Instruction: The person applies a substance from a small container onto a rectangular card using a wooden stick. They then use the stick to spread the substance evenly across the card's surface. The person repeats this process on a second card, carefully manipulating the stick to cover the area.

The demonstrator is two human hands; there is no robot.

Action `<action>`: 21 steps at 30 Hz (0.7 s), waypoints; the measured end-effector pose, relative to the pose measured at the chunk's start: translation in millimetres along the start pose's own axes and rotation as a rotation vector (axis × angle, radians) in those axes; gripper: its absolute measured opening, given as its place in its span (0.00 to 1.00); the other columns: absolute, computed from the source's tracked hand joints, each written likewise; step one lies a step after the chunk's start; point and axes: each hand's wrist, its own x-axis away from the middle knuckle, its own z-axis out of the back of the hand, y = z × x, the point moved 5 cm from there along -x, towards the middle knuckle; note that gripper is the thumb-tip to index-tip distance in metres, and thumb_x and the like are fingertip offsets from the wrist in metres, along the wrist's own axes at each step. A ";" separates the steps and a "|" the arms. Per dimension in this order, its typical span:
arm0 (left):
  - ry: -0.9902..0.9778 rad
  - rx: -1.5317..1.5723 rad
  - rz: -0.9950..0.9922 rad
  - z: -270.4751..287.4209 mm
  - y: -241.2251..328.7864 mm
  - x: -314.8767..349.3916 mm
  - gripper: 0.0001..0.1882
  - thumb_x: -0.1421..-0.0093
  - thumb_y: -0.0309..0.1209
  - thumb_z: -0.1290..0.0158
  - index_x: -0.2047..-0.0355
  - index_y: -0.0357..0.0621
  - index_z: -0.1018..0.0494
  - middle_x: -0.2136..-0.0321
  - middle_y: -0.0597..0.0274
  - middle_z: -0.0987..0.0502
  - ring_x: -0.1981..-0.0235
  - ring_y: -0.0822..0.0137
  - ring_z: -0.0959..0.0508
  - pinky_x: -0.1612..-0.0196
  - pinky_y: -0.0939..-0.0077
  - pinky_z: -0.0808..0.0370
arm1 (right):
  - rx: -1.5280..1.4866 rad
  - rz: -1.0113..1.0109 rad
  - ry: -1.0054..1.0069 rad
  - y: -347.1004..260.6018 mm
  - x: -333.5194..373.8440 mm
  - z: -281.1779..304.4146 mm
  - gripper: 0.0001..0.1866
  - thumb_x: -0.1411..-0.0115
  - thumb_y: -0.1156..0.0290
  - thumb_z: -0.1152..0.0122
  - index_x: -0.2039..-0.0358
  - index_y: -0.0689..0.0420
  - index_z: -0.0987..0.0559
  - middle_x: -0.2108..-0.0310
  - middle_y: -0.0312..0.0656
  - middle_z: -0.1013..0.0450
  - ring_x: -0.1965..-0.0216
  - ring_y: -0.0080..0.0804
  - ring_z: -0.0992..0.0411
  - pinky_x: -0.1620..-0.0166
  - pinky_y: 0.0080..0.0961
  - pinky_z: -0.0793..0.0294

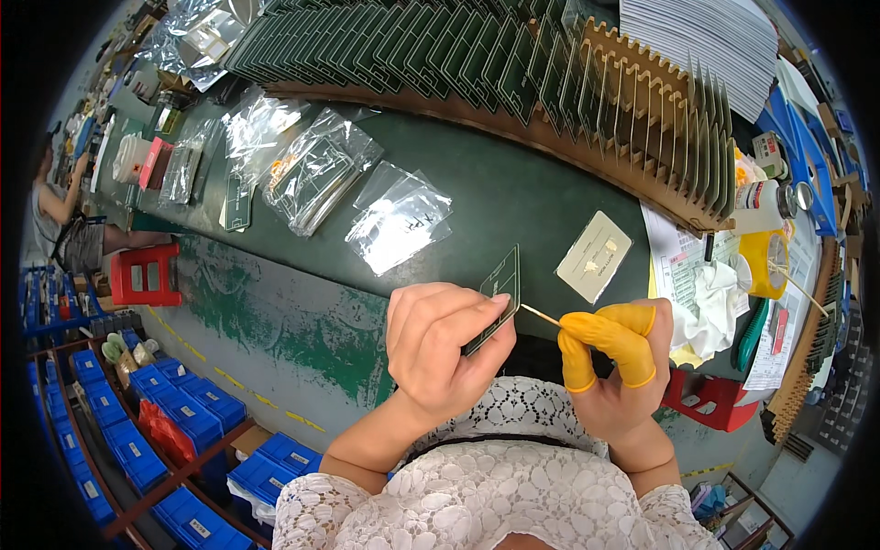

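Board (495, 298) and stick (541, 316) meet just in front of my chest, above the near edge of the green bench (513, 197). My left hand (440, 353) is curled shut around the lower end of the thin green board, thumb against its face, so the board rises edge-on, its long axis tilted up and slightly to my right. My right hand (619, 367), with yellow finger cots on the thumb and first fingers, pinches a slim wooden stick whose long axis runs nearly level, pointing left; its tip touches or sits just beside the board's right edge, near my left fingertips. So the board lies to the left of the stick hand, and the stick comes in almost square to the board's edge. Both hands are close, nearly level with each other. Beyond them on the bench lies a small pale card (594, 257), and farther back clear bags (399, 220) and a notched rack (632, 110) full of boards.
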 end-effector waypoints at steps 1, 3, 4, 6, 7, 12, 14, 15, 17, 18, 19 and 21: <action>-0.002 0.003 0.000 0.0 0.2 -0.4 0.21 0.60 0.18 0.31 0.63 0.42 0.21 0.69 0.63 0.21 0.71 0.61 0.22 0.66 0.70 0.30 | -0.004 -0.002 0.000 -0.3 -0.5 1.2 0.21 0.54 0.77 0.24 0.58 0.51 0.18 0.65 0.35 0.27 0.67 0.37 0.33 0.64 0.31 0.34; -0.005 0.003 -0.003 -0.2 0.0 -0.5 0.21 0.60 0.18 0.31 0.63 0.42 0.21 0.69 0.63 0.21 0.71 0.61 0.22 0.66 0.70 0.30 | -0.010 -0.002 -0.004 -0.6 -0.6 2.0 0.21 0.54 0.77 0.24 0.58 0.51 0.18 0.65 0.35 0.27 0.67 0.37 0.33 0.63 0.31 0.34; -0.005 0.001 -0.005 0.1 0.0 -0.2 0.21 0.60 0.18 0.31 0.63 0.42 0.21 0.69 0.63 0.21 0.71 0.61 0.22 0.66 0.70 0.30 | -0.014 0.003 -0.009 -0.9 0.0 1.7 0.21 0.54 0.77 0.24 0.58 0.50 0.17 0.65 0.35 0.27 0.67 0.37 0.33 0.63 0.31 0.34; -0.007 -0.001 -0.005 0.7 0.4 -0.1 0.21 0.60 0.18 0.31 0.63 0.42 0.21 0.69 0.63 0.21 0.71 0.61 0.22 0.66 0.70 0.30 | -0.016 0.008 -0.017 -1.2 0.5 1.1 0.21 0.54 0.77 0.24 0.58 0.50 0.17 0.65 0.35 0.27 0.67 0.37 0.33 0.63 0.31 0.34; -0.008 0.000 -0.006 0.7 0.5 -0.2 0.21 0.60 0.18 0.31 0.62 0.42 0.21 0.69 0.63 0.21 0.71 0.61 0.22 0.66 0.70 0.30 | -0.014 0.009 -0.020 -1.3 0.6 0.9 0.21 0.54 0.77 0.24 0.58 0.50 0.17 0.65 0.35 0.27 0.67 0.37 0.33 0.63 0.31 0.34; -0.005 -0.006 -0.012 1.0 -0.4 2.0 0.22 0.60 0.18 0.31 0.62 0.43 0.21 0.68 0.63 0.21 0.71 0.62 0.22 0.66 0.70 0.30 | 0.002 0.017 -0.022 -0.9 0.1 1.6 0.21 0.54 0.77 0.24 0.58 0.50 0.17 0.64 0.35 0.27 0.66 0.37 0.33 0.63 0.31 0.34; -0.007 -0.005 -0.011 0.8 0.1 1.3 0.22 0.60 0.18 0.31 0.62 0.43 0.21 0.68 0.63 0.21 0.71 0.62 0.22 0.66 0.70 0.30 | -0.004 0.012 -0.021 -1.0 0.8 2.4 0.21 0.54 0.77 0.24 0.57 0.51 0.17 0.64 0.35 0.27 0.66 0.37 0.33 0.63 0.31 0.34; -0.008 -0.004 -0.010 0.9 0.5 0.7 0.22 0.60 0.18 0.31 0.62 0.43 0.21 0.68 0.63 0.21 0.70 0.62 0.22 0.66 0.70 0.30 | 0.001 0.010 -0.021 -1.1 0.4 2.7 0.21 0.54 0.77 0.24 0.58 0.51 0.17 0.64 0.35 0.27 0.66 0.37 0.33 0.63 0.31 0.34; -0.011 -0.006 -0.008 1.6 0.1 1.5 0.22 0.60 0.18 0.31 0.61 0.43 0.21 0.68 0.63 0.21 0.70 0.62 0.22 0.66 0.70 0.30 | 0.006 0.008 -0.024 -0.9 0.2 1.4 0.21 0.54 0.77 0.24 0.58 0.51 0.17 0.64 0.35 0.27 0.66 0.37 0.33 0.63 0.31 0.34; -0.013 -0.006 -0.007 1.9 -0.3 2.0 0.22 0.60 0.18 0.31 0.61 0.43 0.21 0.68 0.63 0.21 0.70 0.61 0.22 0.66 0.70 0.30 | 0.005 0.009 -0.020 -0.9 0.3 1.2 0.21 0.54 0.77 0.24 0.58 0.51 0.17 0.64 0.35 0.27 0.66 0.37 0.33 0.63 0.31 0.34; -0.017 -0.003 -0.008 1.7 -0.4 1.8 0.22 0.60 0.18 0.31 0.61 0.43 0.21 0.68 0.63 0.21 0.70 0.61 0.22 0.66 0.70 0.30 | 0.006 0.009 -0.015 -0.9 0.3 1.7 0.21 0.54 0.77 0.24 0.58 0.51 0.17 0.64 0.35 0.27 0.66 0.37 0.33 0.63 0.31 0.34; -0.016 -0.004 -0.009 1.2 -0.2 1.2 0.22 0.60 0.18 0.31 0.61 0.43 0.21 0.68 0.63 0.21 0.70 0.61 0.22 0.66 0.70 0.30 | 0.007 0.007 -0.012 -1.2 0.3 2.5 0.21 0.54 0.77 0.24 0.58 0.51 0.17 0.64 0.35 0.27 0.66 0.37 0.33 0.63 0.31 0.34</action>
